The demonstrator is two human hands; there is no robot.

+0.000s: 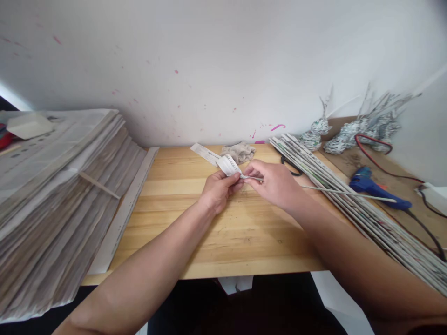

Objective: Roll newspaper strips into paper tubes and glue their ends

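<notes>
Paper strip (228, 165): pale, printed, curled, slanting toward 11 o'clock over the middle of the table (244, 242). Left hand (220, 188), reaching from 7 o'clock, pinches its lower end, thumb uppermost. Right hand (274, 184), from 4 o'clock, fingertips closed on a thin rod (335, 190).

At clock centre, one left hand (219, 190), one right hand (274, 181), one printed paper strip (229, 164) and one thin rod (326, 189) were counted. One rag (239, 152) was present at 12 o'clock, one glue gun (366, 181) at 3 and one paper stack (104, 158) at 9. At least three woven figures (344, 138) were counted at 2. Paper rods (316, 167) between 1 and 4 overlapped; exact count was not possible.
</notes>
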